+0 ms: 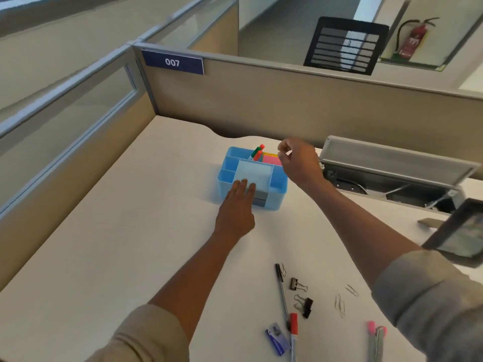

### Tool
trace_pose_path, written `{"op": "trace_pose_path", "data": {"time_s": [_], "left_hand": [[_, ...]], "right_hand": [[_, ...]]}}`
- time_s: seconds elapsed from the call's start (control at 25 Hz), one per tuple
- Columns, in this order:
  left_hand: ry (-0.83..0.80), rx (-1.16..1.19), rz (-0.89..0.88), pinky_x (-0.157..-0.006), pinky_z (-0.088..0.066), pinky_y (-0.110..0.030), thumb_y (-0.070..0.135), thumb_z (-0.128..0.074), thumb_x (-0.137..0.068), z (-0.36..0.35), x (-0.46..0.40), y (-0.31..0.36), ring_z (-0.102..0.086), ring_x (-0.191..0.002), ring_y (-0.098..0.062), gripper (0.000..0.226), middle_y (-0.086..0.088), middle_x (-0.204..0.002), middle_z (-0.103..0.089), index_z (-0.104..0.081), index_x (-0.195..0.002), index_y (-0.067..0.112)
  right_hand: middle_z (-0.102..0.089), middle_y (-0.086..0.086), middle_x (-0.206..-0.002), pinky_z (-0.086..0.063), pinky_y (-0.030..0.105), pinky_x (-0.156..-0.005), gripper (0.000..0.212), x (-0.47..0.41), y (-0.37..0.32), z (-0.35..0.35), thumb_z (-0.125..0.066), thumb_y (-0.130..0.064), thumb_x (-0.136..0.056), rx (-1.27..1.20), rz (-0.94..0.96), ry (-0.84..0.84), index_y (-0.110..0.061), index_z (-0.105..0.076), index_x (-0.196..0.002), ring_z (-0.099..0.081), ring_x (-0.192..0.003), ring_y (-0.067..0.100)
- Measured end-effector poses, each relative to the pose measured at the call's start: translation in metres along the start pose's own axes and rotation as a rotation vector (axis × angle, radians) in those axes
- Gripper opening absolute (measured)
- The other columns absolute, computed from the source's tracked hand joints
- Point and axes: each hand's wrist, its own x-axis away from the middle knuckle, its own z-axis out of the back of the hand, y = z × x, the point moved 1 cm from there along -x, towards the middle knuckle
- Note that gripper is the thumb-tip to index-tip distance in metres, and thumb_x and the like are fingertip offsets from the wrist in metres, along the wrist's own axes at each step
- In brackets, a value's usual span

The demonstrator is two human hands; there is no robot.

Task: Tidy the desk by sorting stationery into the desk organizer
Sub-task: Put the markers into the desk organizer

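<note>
Blue desk organizer (278, 190) sits mid-desk (130, 244) with two markers (257, 152) upright in a back slot; left hand (236, 207) lies flat, fingers straight, against its front edge. Right hand (298, 160) hovers above the organizer's right side, fingers curled — can't tell if it pinches anything. Near edge: pen (282, 288), binder clips (304, 301), paper clips (339, 305) — loose.

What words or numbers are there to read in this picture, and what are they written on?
"007": white digits on the blue sign fixed to the top of the cubicle partition.
Fire extinguisher: it carries a pale label, too blurred to read.
Small blue sharpener on the desk: some print on it, too small to read.
Nothing else readable shows.
</note>
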Motion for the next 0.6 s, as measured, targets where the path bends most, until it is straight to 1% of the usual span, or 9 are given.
{"op": "trace_pose_path", "data": {"time_s": [0.12,0.2,0.28,0.36,0.4,0.48,0.52,0.6], "left_hand": [[-0.029,-0.011,-0.022,-0.118,-0.017,-0.035,0.007,-0.058,-0.09,0.007,-0.003,-0.001,-0.001,-0.149,-0.016,0.08,0.003,-0.162,-0.005,-0.012,-0.153,0.024],[-0.013,0.016,-0.071,-0.118,-0.02,-0.036,0.005,-0.058,-0.089,0.01,0.003,0.008,-0.006,-0.149,-0.016,0.077,0.003,-0.162,-0.01,-0.018,-0.153,0.024],[0.017,0.052,-0.092,-0.115,-0.025,-0.035,0.005,-0.057,-0.088,0.01,0.018,0.019,-0.02,-0.146,-0.017,0.071,0.001,-0.159,-0.023,-0.027,-0.15,0.022],[-0.011,0.101,-0.073,-0.111,-0.033,-0.034,0.007,-0.057,-0.087,0.003,0.044,0.035,-0.035,-0.14,-0.019,0.065,0.001,-0.154,-0.035,-0.034,-0.146,0.022],[-0.04,0.133,-0.056,-0.109,-0.036,-0.035,0.008,-0.057,-0.087,-0.001,0.058,0.041,-0.04,-0.136,-0.019,0.064,0.001,-0.152,-0.038,-0.036,-0.145,0.023],[-0.114,0.176,-0.043,-0.101,-0.043,-0.033,0.009,-0.055,-0.088,-0.011,0.089,0.052,-0.049,-0.128,-0.018,0.06,0.002,-0.146,-0.045,-0.039,-0.143,0.025],[-0.14,0.182,-0.04,-0.095,-0.047,-0.032,0.011,-0.055,-0.088,-0.016,0.104,0.057,-0.055,-0.119,-0.018,0.055,0.003,-0.139,-0.05,-0.043,-0.139,0.025],[-0.155,0.17,-0.036,-0.081,-0.052,-0.031,0.017,-0.056,-0.088,-0.023,0.133,0.065,-0.062,-0.098,-0.018,0.035,0.004,-0.117,-0.059,-0.053,-0.122,0.027]], "right_hand": [[-0.068,-0.002,-0.092,-0.047,0.026,-0.069,0.007,0.047,0.018,0.026,-0.059,-0.017,-0.091,0.006,-0.011,0.014,-0.014,-0.064,-0.094,-0.061,-0.077,0.016],[-0.066,-0.007,-0.092,-0.045,0.021,-0.07,0.008,0.087,0.036,0.043,-0.059,-0.02,-0.092,0.0,-0.099,0.028,-0.016,-0.063,-0.097,-0.059,-0.079,0.01],[-0.063,-0.011,-0.092,-0.042,0.015,-0.069,0.008,0.126,0.048,0.052,-0.06,-0.022,-0.092,-0.026,-0.165,0.036,-0.018,-0.063,-0.098,-0.058,-0.08,0.007],[-0.063,-0.013,-0.091,-0.04,0.009,-0.067,0.007,0.174,0.062,0.06,-0.059,-0.02,-0.092,-0.062,-0.228,0.034,-0.018,-0.064,-0.098,-0.059,-0.079,0.006],[-0.064,-0.013,-0.091,-0.043,0.011,-0.068,0.007,0.196,0.068,0.063,-0.059,-0.019,-0.092,-0.083,-0.251,0.029,-0.019,-0.064,-0.097,-0.06,-0.078,0.005],[-0.066,-0.013,-0.091,-0.05,0.02,-0.069,0.007,0.243,0.079,0.069,-0.06,-0.016,-0.091,-0.116,-0.306,0.027,-0.021,-0.064,-0.095,-0.062,-0.078,0.004],[-0.066,-0.013,-0.091,-0.051,0.022,-0.069,0.009,0.265,0.084,0.071,-0.06,-0.015,-0.09,-0.125,-0.334,0.022,-0.021,-0.064,-0.094,-0.062,-0.078,0.004],[-0.066,-0.014,-0.092,-0.051,0.022,-0.07,0.011,0.304,0.088,0.074,-0.062,-0.013,-0.089,-0.13,-0.378,-0.002,-0.022,-0.064,-0.095,-0.063,-0.079,0.003]]}}
